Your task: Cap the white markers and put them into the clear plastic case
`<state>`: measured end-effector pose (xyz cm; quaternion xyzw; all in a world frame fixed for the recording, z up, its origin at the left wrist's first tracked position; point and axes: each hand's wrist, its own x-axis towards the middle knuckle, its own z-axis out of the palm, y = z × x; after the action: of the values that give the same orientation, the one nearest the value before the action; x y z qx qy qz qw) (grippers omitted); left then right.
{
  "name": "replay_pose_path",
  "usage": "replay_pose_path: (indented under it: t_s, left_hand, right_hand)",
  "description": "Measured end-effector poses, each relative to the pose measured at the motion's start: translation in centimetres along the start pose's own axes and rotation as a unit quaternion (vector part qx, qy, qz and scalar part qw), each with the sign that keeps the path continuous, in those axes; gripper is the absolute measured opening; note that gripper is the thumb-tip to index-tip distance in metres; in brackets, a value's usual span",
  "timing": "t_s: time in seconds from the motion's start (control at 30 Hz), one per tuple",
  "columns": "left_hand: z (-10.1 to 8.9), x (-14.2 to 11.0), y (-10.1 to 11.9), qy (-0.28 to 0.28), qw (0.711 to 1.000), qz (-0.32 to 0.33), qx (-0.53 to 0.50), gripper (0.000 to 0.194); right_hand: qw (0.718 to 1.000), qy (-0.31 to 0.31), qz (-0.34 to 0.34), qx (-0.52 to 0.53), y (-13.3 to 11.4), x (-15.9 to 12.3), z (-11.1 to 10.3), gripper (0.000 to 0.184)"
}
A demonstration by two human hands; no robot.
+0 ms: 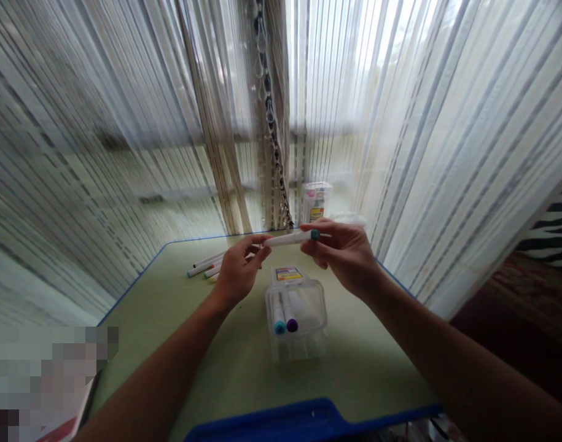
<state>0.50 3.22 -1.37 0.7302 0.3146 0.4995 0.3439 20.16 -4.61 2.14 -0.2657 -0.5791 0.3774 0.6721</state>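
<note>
A white marker with a dark green end [287, 239] is held level above the table between both hands. My left hand [241, 267] pinches its left end with thumb and fingers. Fingers of my right hand [345, 252] close round the green end. Below them stands a clear plastic case [321, 307] with a yellow and blue label. Two markers lie in it, one with a light blue end [279, 326] and one with a purple end [292, 325]. Several white markers [207, 265] with coloured ends lie on the table beside my left hand, partly hidden by it.
The pale green table [170, 356] has a blue rim and a raised blue edge [271, 423] at the front. A second clear container [316, 202] with a label stands at the back, beside a whitish clear object [349, 218]. String curtains [137, 123] hang behind.
</note>
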Motion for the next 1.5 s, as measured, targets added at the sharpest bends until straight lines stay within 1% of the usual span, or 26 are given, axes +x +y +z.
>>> replay_pose_path:
  t_s: [0.13, 0.27, 0.5, 0.73, 0.97, 1.13, 1.33, 1.4, 1.5]
  left_hand:
    - [0.2, -0.5, 0.6, -0.009, 0.998, 0.025, 0.055, 0.026]
    - [0.4, -0.8, 1.2, -0.015, 0.993, 0.05, 0.106, 0.026]
    - [0.5, -1.0, 1.4, -0.016, 0.988, 0.061, 0.141, 0.025]
    - [0.5, -1.0, 1.4, -0.02, 0.984, 0.084, 0.155, 0.022]
    - [0.1, -0.8, 1.2, 0.002, 0.974, 0.126, 0.191, 0.019]
    - [-0.1, -0.7, 0.7, -0.001, 0.958, 0.153, 0.241, 0.02]
    - [-0.1, -0.8, 0.7, 0.005, 0.953, 0.172, 0.25, 0.022]
    - [-0.2, -0.9, 0.7, 0.013, 0.954, 0.17, 0.248, 0.022]
    - [-0.2, -0.9, 0.9, 0.021, 0.955, 0.17, 0.243, 0.022]
  right_hand:
    - [0.998, -0.043, -0.038, -0.018, -0.6, -0.3, 0.6, 0.029]
    - [0.996, -0.068, -0.055, -0.019, -0.8, -0.5, 0.9, 0.031]
    - [0.994, -0.091, -0.064, -0.013, -0.6, -0.7, 1.0, 0.033]
    - [0.994, -0.089, -0.062, -0.015, -0.7, -0.8, 1.1, 0.034]
    - [0.998, -0.059, -0.036, -0.003, -0.6, -0.5, 0.8, 0.027]
    - [1.0, 0.006, 0.013, 0.009, 0.0, 0.0, 0.0, 0.021]
    - [0.995, 0.095, 0.016, 0.038, 0.1, 0.9, -0.3, 0.021]
    - [0.993, 0.11, 0.015, 0.04, 0.0, 1.1, -0.4, 0.022]
    - [0.992, 0.114, 0.016, 0.042, 0.2, 1.2, -0.5, 0.024]
